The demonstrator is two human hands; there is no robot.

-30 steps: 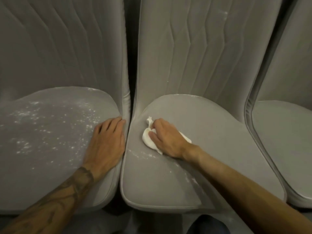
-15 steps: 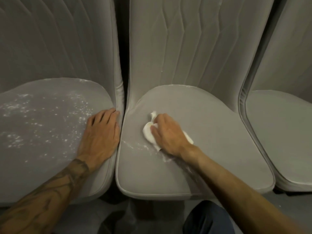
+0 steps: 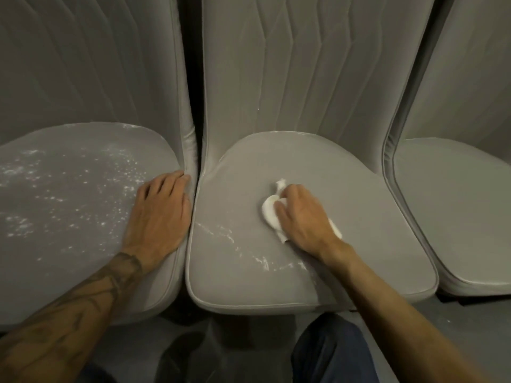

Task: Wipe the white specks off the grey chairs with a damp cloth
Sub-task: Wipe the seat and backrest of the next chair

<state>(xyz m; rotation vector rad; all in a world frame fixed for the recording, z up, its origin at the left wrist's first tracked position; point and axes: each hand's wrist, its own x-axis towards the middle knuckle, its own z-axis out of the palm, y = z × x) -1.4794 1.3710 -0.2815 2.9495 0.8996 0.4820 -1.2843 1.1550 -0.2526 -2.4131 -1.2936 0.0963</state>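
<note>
rightward since before go cloth (image 3: 269, 215) and right hand (image 3: 302, 218), toward mid-seat. left chair (image 3: 69, 222) is speckled white; left hand (image 3: 160, 217) lies flat on its edge, fingers straight. middle chair (image 3: 381, 217) bears a smear (image 3: 249, 252); curled right fingers grip the cloth.

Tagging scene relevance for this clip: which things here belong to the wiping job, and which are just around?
In the job:
white cloth, gripped by the right hand
middle seat, white streak across its front
left seat, heavily specked, left hand resting flat on it

Just around:
right seat, no specks visible
dark trouser knee
</note>
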